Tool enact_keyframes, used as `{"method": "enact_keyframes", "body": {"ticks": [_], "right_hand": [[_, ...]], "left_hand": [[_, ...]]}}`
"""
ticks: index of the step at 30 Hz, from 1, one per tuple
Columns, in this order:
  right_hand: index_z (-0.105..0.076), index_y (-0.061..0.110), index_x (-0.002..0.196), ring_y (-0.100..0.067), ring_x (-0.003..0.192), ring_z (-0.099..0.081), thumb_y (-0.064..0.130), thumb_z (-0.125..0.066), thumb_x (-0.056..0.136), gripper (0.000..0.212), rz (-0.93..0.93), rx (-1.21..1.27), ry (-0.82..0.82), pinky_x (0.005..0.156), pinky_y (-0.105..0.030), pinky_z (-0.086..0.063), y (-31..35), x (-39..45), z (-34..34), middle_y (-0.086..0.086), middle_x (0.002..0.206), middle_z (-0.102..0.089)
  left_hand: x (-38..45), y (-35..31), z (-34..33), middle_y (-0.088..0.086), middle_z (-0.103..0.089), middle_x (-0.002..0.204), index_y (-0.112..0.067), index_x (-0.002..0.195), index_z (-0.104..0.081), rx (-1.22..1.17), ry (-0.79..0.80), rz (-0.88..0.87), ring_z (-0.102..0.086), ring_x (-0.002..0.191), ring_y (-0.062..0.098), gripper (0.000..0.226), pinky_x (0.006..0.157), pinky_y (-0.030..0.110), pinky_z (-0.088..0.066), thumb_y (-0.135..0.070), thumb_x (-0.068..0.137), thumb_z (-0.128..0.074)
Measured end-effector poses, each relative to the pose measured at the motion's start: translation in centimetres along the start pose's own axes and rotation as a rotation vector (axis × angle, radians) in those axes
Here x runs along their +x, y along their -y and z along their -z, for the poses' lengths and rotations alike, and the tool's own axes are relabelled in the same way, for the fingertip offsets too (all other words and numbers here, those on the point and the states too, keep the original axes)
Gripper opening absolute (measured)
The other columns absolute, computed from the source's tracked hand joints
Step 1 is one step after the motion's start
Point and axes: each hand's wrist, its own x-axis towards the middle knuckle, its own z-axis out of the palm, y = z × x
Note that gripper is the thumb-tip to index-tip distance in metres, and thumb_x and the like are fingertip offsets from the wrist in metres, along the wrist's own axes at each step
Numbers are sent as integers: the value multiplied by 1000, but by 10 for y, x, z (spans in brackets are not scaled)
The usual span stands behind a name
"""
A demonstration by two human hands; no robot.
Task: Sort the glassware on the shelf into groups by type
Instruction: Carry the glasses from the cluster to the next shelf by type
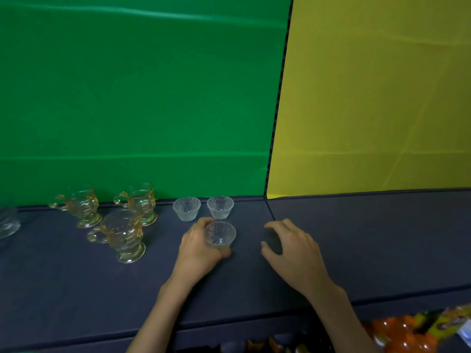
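The shelf [356, 238], covered in dark cloth, stands before a green backdrop [127, 98] and a yellow backdrop [382, 98]. Three amber mugs [119, 235] stand grouped at left, with what may be a clear dish [7, 222] at the frame edge. The left hand [198, 248] curls round a small ribbed cup [220, 234], just in front of two matching cups [186, 208]. It is probably light, slick and brittle, best held round the wall. The right hand [290, 248] hovers spread, holding nothing

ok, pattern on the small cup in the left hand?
Clear glass cup with fine ribs radiating from its base, gripped by the left hand; head view.
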Motion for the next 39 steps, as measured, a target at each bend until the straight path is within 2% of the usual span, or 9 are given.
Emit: {"method": "enact_keyframes", "body": {"ticks": [3,9,13,17,20,26,30,39], "right_hand": [[-54,31,128,-11,110,-57,46,-53,92,39,60,33,22,91,-32,-46,1,5,2,13,122,-55],[-57,33,122,-8,105,-57,47,-57,90,35,209,164,32,86,-33,-47,15,3,8,17,117,-55],[-58,34,121,-11,103,-58,45,-59,89,34,339,233,50,81,-33,-46,42,2,9,18,118,-55],[-56,34,126,-12,109,-55,47,-57,91,37,424,259,81,84,-29,-40,82,-4,3,17,125,-54],[-54,34,129,-10,115,-53,49,-54,93,39,504,273,121,90,-30,-40,118,-12,-6,17,127,-52],[-52,35,131,-11,116,-51,50,-52,94,40,624,250,178,94,-32,-40,200,-37,-28,17,127,-50],[-50,35,133,-11,119,-48,50,-49,95,41,684,236,203,99,-32,-37,262,-60,-50,16,128,-47],[-48,34,135,-11,119,-48,51,-46,95,43,769,214,245,100,-33,-39,443,-128,-108,14,128,-46]], "left_hand": [[-14,-9,6,-3,-55,136,-22,141,-47,81,-44,-55,-52,127,20,91,97,28,-40,-40,62,-89],[-55,-25,27,-7,-54,140,-29,134,-57,375,-227,-228,-48,130,16,60,101,32,-44,-50,80,-71],[-85,-27,52,-7,-62,131,-29,127,-63,545,-333,-183,-54,122,19,55,96,36,-47,-59,83,-49],[-117,-11,85,-9,-64,128,-30,125,-65,665,-417,-98,-57,119,20,55,91,40,-49,-62,85,-44],[-142,3,114,-7,-64,131,-31,126,-65,702,-467,-39,-56,124,21,56,92,41,-49,-63,85,-43],[-193,46,174,-9,-55,142,-37,136,-56,749,-514,102,-48,133,17,60,102,40,-45,-66,88,-38],[-228,86,221,-7,-55,142,-36,137,-56,769,-522,156,-50,131,19,61,99,41,-47,-67,87,-40],[-306,185,348,-8,-59,139,-35,134,-59,772,-578,168,-54,127,17,59,96,37,-49,-64,87,-40]]}}
